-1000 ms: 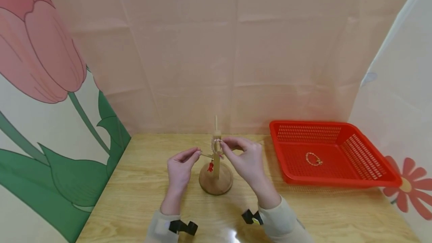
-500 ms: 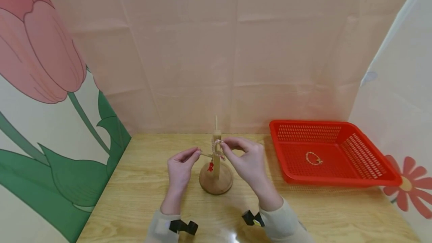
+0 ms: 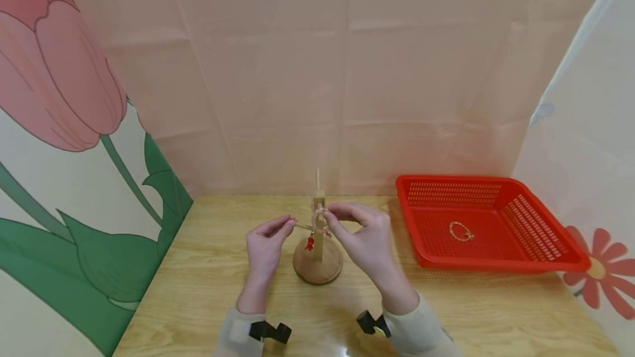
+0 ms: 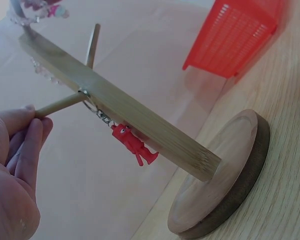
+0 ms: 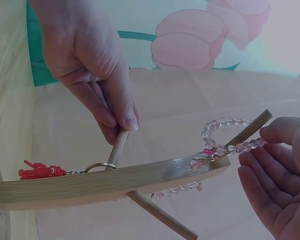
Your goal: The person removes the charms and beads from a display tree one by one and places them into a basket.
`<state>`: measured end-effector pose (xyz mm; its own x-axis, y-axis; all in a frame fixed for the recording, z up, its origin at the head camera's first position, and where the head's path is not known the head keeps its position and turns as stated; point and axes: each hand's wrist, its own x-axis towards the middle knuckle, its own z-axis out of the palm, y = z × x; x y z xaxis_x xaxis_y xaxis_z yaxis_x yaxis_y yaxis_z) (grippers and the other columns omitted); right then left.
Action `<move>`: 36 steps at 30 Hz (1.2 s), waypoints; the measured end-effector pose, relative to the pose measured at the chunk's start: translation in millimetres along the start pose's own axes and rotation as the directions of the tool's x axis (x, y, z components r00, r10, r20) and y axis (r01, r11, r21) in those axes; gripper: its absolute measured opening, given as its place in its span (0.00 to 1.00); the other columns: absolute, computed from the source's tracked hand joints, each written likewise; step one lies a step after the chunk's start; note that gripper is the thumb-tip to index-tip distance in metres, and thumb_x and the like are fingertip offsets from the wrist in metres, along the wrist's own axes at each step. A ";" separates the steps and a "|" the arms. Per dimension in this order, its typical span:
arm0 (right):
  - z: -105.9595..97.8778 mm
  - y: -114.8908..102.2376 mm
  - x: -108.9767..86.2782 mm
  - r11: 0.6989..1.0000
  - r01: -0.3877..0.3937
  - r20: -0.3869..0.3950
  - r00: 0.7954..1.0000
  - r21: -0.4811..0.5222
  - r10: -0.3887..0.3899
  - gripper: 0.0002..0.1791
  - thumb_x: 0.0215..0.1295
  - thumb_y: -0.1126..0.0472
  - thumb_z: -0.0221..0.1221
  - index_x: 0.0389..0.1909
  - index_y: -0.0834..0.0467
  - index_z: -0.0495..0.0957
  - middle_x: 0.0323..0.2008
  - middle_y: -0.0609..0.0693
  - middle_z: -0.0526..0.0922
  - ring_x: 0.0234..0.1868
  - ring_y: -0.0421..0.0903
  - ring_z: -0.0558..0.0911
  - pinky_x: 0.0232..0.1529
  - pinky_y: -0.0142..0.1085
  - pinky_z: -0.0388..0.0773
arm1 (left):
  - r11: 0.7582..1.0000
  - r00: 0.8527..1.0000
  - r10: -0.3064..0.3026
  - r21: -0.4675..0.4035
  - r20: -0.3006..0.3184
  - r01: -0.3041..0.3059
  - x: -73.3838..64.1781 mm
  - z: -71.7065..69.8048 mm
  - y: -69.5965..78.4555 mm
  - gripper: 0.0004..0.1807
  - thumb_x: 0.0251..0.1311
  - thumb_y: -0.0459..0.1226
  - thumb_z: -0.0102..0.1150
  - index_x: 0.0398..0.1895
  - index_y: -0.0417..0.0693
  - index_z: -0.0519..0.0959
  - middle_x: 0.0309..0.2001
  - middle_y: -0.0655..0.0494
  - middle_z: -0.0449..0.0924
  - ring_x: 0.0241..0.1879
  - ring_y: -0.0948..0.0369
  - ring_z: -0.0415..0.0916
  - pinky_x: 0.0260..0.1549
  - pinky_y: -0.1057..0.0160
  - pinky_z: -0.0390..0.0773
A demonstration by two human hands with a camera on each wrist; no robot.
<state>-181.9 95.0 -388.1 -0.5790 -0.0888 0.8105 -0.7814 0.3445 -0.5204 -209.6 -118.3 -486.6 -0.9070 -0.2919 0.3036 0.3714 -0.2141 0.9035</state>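
Note:
My left hand (image 3: 265,249) pinches the end of a peg on a wooden display stand (image 4: 125,112). A keychain with a red figure (image 4: 130,142) hangs by its ring from that peg, close to the post. To the right, my right hand (image 3: 364,236) pinches a clear and pale pink beaded bracelet (image 5: 230,121) between thumb and forefinger. The bracelet loops around an upper peg (image 5: 252,127), and a bright pink bead shows near the post. Another strand of pale beads (image 5: 177,191) hangs on the post's far side.
A red plastic basket (image 3: 501,263) stands at the right on the wood-grain table (image 3: 198,291), with one beaded bracelet (image 3: 461,239) lying inside. The stand's round base (image 3: 317,277) rests between my forearms. A pink cloth backdrop (image 3: 268,98) rises behind the table.
The beaded bracelet in my right hand sits slightly lower against the post, and that hand has shifted a little right. My left hand keeps its pinch on the peg.

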 end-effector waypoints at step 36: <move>-11.8 -19.7 -0.5 0.993 0.104 0.000 0.995 0.049 -0.104 0.14 0.56 0.73 0.78 0.42 0.58 0.92 0.39 0.50 0.93 0.37 0.47 0.92 0.46 0.30 0.89 | 0.999 1.000 0.028 -0.037 0.009 -0.028 -0.4 1.0 -0.1 0.11 0.59 0.20 0.74 0.44 0.22 0.86 0.37 0.48 0.92 0.37 0.64 0.90 0.42 0.62 0.91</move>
<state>-163.4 99.3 -375.1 -0.4941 -0.1238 0.8605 -0.8480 0.2868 -0.4457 -209.5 -117.2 -486.5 -0.8979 -0.2895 0.3317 0.4036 -0.2404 0.8828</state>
